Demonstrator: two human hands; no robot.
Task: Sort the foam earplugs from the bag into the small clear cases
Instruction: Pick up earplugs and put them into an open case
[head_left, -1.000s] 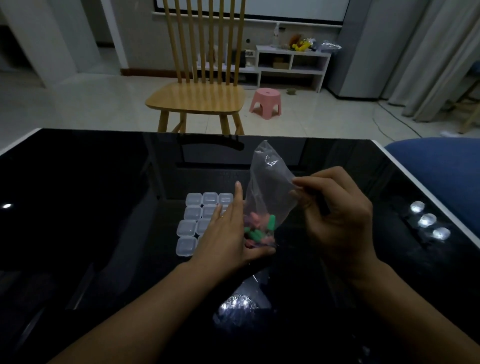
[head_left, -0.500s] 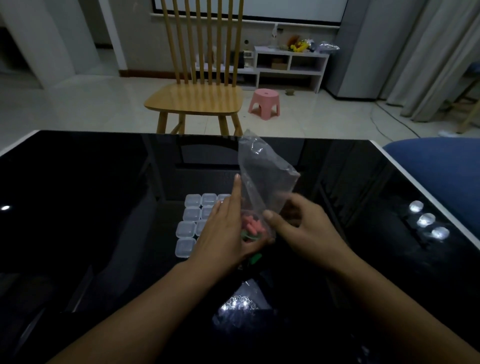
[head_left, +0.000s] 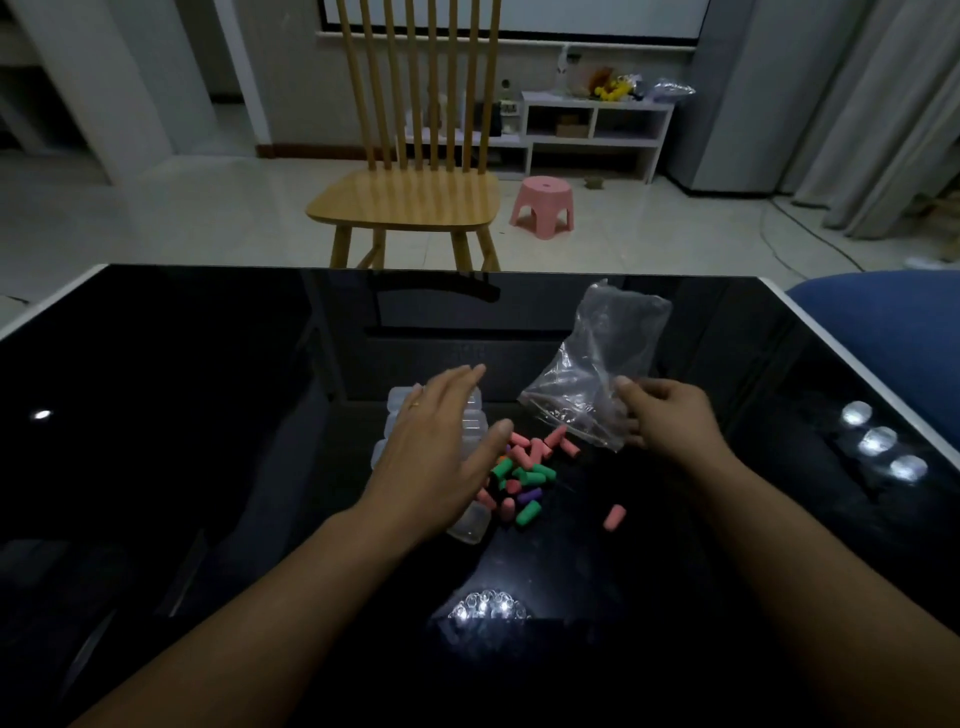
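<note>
Pink, green and purple foam earplugs (head_left: 522, 475) lie in a loose pile on the black glass table (head_left: 208, 389), with one pink earplug (head_left: 614, 517) apart to the right. My right hand (head_left: 667, 418) grips the clear plastic bag (head_left: 597, 374) by its lower edge; the bag hangs upside down, mouth toward the pile, and looks empty. My left hand (head_left: 436, 452) is flat with fingers apart, hovering over the small clear cases (head_left: 470, 522) and hiding most of them. It sits just left of the pile.
A wooden chair (head_left: 410, 197) stands behind the table's far edge, a pink stool (head_left: 543, 205) beyond it. A blue cushion (head_left: 893, 332) lies off the table's right edge. Bright lamp reflections (head_left: 878, 441) dot the glass.
The bag was upright with earplugs inside, held between both hands. It has been tipped over, the earplugs have spilled onto the table, and my left hand has let go and spread out.
</note>
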